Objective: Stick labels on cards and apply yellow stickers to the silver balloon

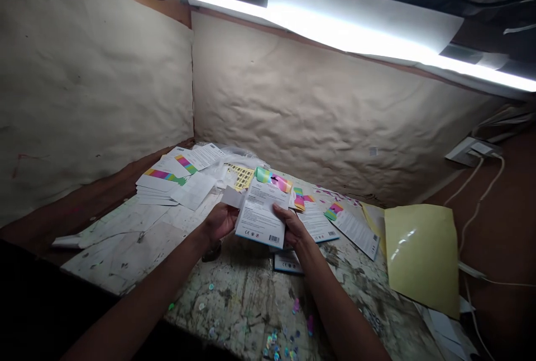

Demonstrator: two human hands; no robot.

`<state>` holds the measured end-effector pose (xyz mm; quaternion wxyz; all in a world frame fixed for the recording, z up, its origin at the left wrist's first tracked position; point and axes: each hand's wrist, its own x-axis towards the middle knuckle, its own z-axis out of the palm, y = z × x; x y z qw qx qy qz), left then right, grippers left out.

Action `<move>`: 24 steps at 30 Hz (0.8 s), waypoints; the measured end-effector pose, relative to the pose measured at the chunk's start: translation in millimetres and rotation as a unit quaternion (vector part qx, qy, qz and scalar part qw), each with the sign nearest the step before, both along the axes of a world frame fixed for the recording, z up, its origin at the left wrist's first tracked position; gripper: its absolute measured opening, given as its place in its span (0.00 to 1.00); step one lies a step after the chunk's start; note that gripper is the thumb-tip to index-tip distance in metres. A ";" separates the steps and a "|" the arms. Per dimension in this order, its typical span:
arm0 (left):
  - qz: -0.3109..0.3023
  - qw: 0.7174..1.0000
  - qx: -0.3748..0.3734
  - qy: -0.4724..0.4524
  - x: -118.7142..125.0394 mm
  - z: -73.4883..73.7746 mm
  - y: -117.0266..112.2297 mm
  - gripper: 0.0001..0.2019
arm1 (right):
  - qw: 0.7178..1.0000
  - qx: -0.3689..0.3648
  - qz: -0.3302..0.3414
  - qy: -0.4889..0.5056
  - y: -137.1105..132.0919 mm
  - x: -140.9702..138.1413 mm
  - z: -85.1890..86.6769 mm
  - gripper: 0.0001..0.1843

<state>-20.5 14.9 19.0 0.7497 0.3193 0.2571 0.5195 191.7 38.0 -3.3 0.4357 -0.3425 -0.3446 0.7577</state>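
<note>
A flat white printed package [262, 213] with a rainbow-coloured hang tab is held up over the middle of the table, its text and barcode side facing me. My right hand [291, 224] is closed on its right edge, the thumb lying across the print. My left hand [221, 220] is closed at the package's left edge, on a plain pale card piece [233, 197]. Whether that piece is joined to the package I cannot tell. Similar printed packages [316, 221] lie just beyond my right hand, and another package [287, 262] lies beneath it.
A pile of white printed cards [157, 188] with rainbow bands lies at the back left. Behind the package is a yellow sticker sheet [240, 176] beside clear plastic. A yellow sheet [421, 260] stands at the right, near a power strip [475, 148]. Loose sequins [276, 344] dot the front.
</note>
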 end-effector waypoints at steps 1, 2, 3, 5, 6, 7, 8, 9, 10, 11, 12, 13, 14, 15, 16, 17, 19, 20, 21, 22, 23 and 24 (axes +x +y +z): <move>-0.016 1.000 -0.007 0.009 -0.2 -1.3 0.4 0.23 | 1.000 -0.007 -0.004 0.002 0.3 0.3 -0.1 0.26; -0.025 0.999 -0.010 0.020 0.6 -2.9 0.7 0.23 | 1.000 -0.014 -0.009 0.002 0.2 0.0 0.4 0.26; -0.026 0.999 -0.006 0.034 2.1 -4.9 1.0 0.24 | 1.000 -0.018 -0.013 0.002 -0.5 -0.9 1.4 0.26; -0.006 0.998 0.016 0.067 6.2 -9.4 1.9 0.26 | 1.000 -0.012 -0.011 -0.007 -3.2 -4.4 4.3 0.27; 0.011 0.996 0.029 0.086 8.1 -11.7 2.7 0.26 | 1.000 0.003 -0.010 -0.014 -5.0 -6.8 6.0 0.28; 0.025 0.993 0.041 0.106 9.3 -14.0 3.5 0.27 | 0.999 0.023 -0.011 -0.021 -6.9 -9.4 7.7 0.28; 0.036 0.990 0.050 0.124 9.9 -16.0 4.5 0.27 | 0.999 0.045 -0.014 -0.027 -8.7 -12.1 9.1 0.29; 0.048 0.987 0.058 0.140 9.8 -17.7 5.4 0.27 | 0.997 0.063 -0.016 -0.032 -10.4 -14.7 10.3 0.28; 0.058 0.984 0.065 0.153 9.1 -19.0 6.3 0.26 | 0.996 0.076 -0.016 -0.034 -11.9 -16.9 11.0 0.28; 0.067 0.982 0.072 0.163 8.0 -19.8 7.0 0.25 | 0.996 0.083 -0.013 -0.034 -13.1 -18.7 11.3 0.28; 0.075 0.979 0.078 0.172 6.8 -20.2 7.5 0.25 | 0.996 0.087 -0.007 -0.033 -14.1 -20.0 11.2 0.28; 0.081 0.976 0.084 0.181 5.5 -20.2 7.9 0.24 | 0.996 0.088 0.003 -0.032 -14.9 -20.8 10.9 0.27; 0.086 0.974 0.087 0.191 4.3 -19.9 8.1 0.24 | 0.995 0.089 0.012 -0.033 -15.5 -21.2 10.7 0.27; 0.087 0.972 0.089 0.200 3.2 -19.1 8.2 0.24 | 0.995 0.091 0.018 -0.035 -16.1 -21.2 10.7 0.27; 0.086 0.970 0.091 0.207 2.2 -18.1 8.1 0.24 | 0.995 0.094 0.025 -0.036 -16.5 -20.8 11.2 0.27; 0.086 0.969 0.094 0.213 1.3 -16.8 8.0 0.25 | 0.994 0.098 0.030 -0.037 -16.8 -20.1 12.2 0.27; 0.079 0.968 0.106 0.214 -0.3 -13.4 7.3 0.26 | 0.992 0.112 0.039 -0.035 -16.9 -17.5 15.9 0.27; 0.071 0.969 0.115 0.209 -1.1 -11.5 6.8 0.27 | 0.992 0.118 0.043 -0.033 -16.6 -15.6 18.1 0.28; 0.059 0.970 0.124 0.199 -1.8 -9.7 6.1 0.28 | 0.991 0.121 0.046 -0.032 -16.1 -13.4 20.2 0.28; 0.042 0.974 0.128 0.184 -2.6 -8.0 5.4 0.29 | 0.991 0.121 0.048 -0.032 -15.3 -10.8 21.8 0.29; 0.022 0.978 0.126 0.165 -3.4 -6.5 4.7 0.30 | 0.991 0.118 0.049 -0.032 -14.3 -8.1 22.8 0.30; 0.000 0.983 0.116 0.144 -4.3 -5.2 4.0 0.31 | 0.992 0.113 0.050 -0.031 -13.1 -5.4 23.1 0.30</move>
